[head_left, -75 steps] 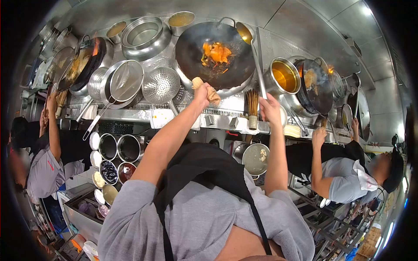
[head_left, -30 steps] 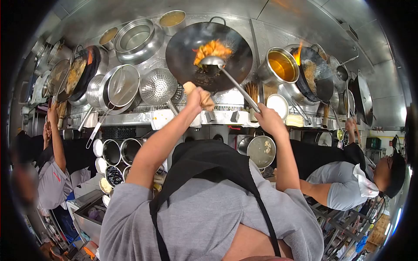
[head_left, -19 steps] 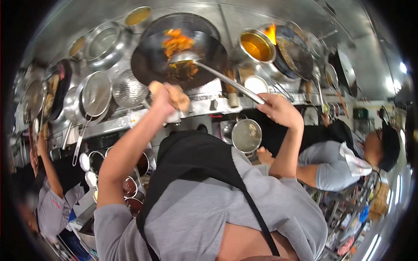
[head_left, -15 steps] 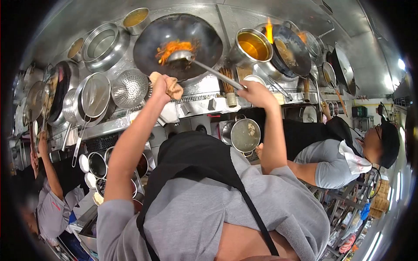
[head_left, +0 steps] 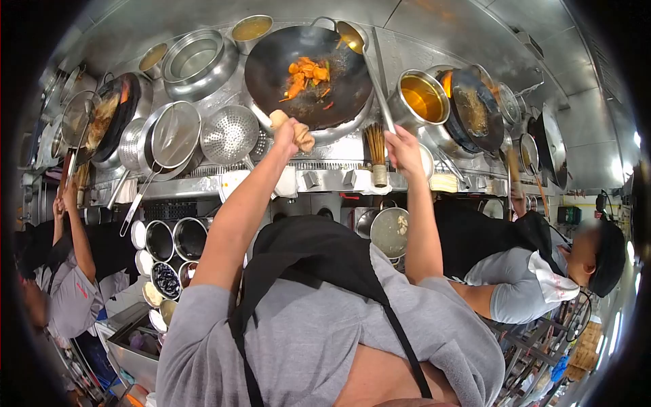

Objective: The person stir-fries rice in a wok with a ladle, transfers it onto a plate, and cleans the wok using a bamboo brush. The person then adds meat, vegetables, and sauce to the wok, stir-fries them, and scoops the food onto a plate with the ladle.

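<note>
My left hand (head_left: 285, 138) is closed around a tan cloth (head_left: 302, 137) against the near rim of a black wok (head_left: 268, 74). Orange pieces of food (head_left: 308, 73) with some green lie in the middle of the wok. My right hand (head_left: 405, 150) grips the handle of a long metal ladle (head_left: 380, 87). Its bowl is lifted away from the food, over the wok's far right rim, and looks golden inside. Just left of my right hand stands a bamboo brush (head_left: 376, 146).
Right of the wok stands a pot of amber oil (head_left: 424, 98), with another wok (head_left: 471, 112) and a flame behind it. Strainers (head_left: 230, 132) lie to the left. One co-worker (head_left: 522, 251) stands at right, another (head_left: 78, 278) at left.
The ladle has moved from the food in the wok to the far right rim, its bowl raised. The food has gathered into a smaller heap. My left hand still grips the cloth.
</note>
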`<act>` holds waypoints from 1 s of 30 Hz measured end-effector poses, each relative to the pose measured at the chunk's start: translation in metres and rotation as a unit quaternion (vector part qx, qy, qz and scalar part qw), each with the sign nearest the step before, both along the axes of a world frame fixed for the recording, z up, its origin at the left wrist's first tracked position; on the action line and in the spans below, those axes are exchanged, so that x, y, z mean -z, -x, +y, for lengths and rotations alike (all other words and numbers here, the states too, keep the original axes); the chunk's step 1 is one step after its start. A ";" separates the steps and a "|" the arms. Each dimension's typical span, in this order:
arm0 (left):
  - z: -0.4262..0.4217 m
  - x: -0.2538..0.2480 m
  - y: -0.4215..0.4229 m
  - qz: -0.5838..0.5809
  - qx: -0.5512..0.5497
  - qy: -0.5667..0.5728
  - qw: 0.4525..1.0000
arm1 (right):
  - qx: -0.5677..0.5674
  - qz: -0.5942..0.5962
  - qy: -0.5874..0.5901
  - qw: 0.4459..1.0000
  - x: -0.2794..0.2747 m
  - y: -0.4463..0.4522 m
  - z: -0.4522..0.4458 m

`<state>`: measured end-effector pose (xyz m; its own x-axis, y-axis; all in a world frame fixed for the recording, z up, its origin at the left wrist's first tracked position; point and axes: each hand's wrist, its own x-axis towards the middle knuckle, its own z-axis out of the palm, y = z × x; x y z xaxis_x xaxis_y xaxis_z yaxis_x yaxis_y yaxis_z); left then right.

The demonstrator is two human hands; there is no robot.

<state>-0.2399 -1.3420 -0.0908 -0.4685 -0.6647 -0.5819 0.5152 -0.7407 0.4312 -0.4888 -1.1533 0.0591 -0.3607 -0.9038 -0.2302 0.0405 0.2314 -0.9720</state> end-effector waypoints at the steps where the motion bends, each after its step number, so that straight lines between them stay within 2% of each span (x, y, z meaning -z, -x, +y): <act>1: -0.009 0.016 0.001 0.005 0.012 0.008 1.000 | 0.007 -0.001 0.009 1.000 0.014 -0.014 -0.015; 4: -0.006 -0.002 -0.011 -0.064 0.050 0.049 0.995 | 0.032 -0.015 -0.045 0.998 0.070 -0.039 -0.034; 5: -0.002 -0.003 -0.023 -0.032 0.073 0.040 0.996 | 0.029 -0.035 -0.055 0.997 0.072 -0.050 -0.028; 7: 0.016 -0.005 -0.059 0.029 0.117 0.023 0.992 | -0.003 -0.166 -0.087 0.982 0.061 -0.058 -0.009; 10: 0.082 -0.074 -0.101 0.110 0.117 -0.009 0.987 | -0.005 -0.084 -0.081 0.993 0.058 -0.058 0.002; 11: 0.092 -0.069 -0.110 0.098 0.108 -0.005 0.989 | -0.004 -0.052 -0.069 0.996 0.061 -0.060 -0.001; 14: 0.107 -0.030 -0.131 0.076 0.091 0.016 0.993 | 0.027 0.199 -0.062 0.978 0.071 -0.064 -0.044; 17: 0.100 -0.005 -0.121 0.080 0.105 0.010 0.991 | -0.009 0.116 -0.092 0.989 0.075 -0.069 -0.075; 18: 0.096 -0.005 -0.111 0.061 0.096 0.003 0.994 | -0.058 0.150 -0.113 0.981 0.079 -0.063 -0.077; 21: 0.076 -0.004 -0.078 0.027 0.047 0.028 0.998 | -0.152 0.292 -0.071 0.942 0.109 -0.018 -0.051; 24: 0.057 -0.020 -0.055 0.002 0.002 0.004 1.000 | -0.112 0.523 -0.078 0.842 0.056 -0.023 -0.004; 26: 0.035 -0.010 -0.043 -0.004 0.005 -0.026 1.000 | -0.111 0.523 -0.095 0.840 0.026 -0.029 0.021; 27: 0.029 -0.008 -0.034 -0.009 -0.012 -0.047 0.999 | -0.138 0.473 -0.105 0.864 -0.003 -0.027 0.031; 28: 0.026 -0.029 -0.025 -0.069 -0.042 -0.063 0.995 | -0.165 0.422 -0.115 0.884 -0.030 -0.021 0.042; 29: 0.017 -0.022 -0.015 -0.061 -0.044 -0.067 0.995 | -0.197 0.404 -0.076 0.890 -0.045 -0.006 0.055; 30: 0.001 -0.006 -0.004 -0.054 -0.045 -0.068 0.995 | -0.168 0.280 -0.210 0.922 -0.095 -0.023 0.060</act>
